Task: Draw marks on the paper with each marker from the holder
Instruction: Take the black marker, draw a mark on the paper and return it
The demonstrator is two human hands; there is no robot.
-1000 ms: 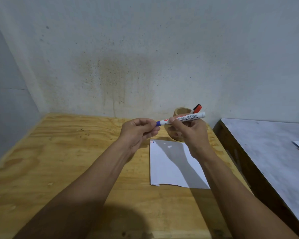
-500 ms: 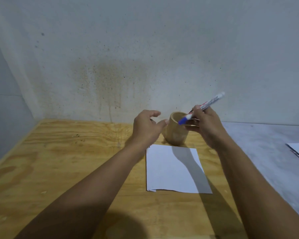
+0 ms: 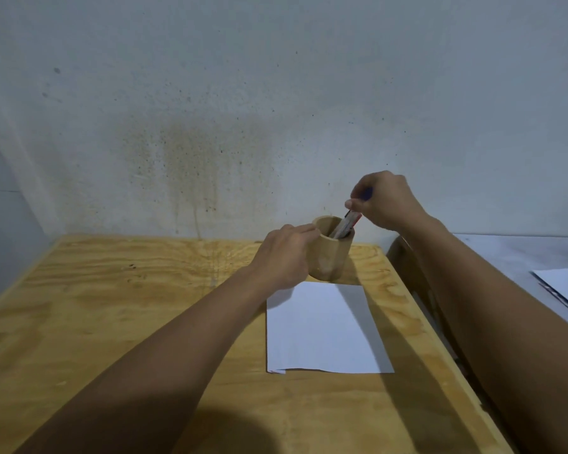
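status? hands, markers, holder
Left hand steadying holder. Right hand shut on blue-capped marker, marker's lower end inside holder. Paper lies clear, nothing in the way.

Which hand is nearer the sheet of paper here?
Left. The left hand sits just above the paper's far edge, against the holder; the right hand is raised above the holder.

I see a round wooden holder (image 3: 328, 257) standing upright at the back of the desk, markers (image 3: 344, 226) leaning inside it toward the right rim. A plain white sheet of paper (image 3: 322, 329) lies flat just in front of it, its near left corner curled.
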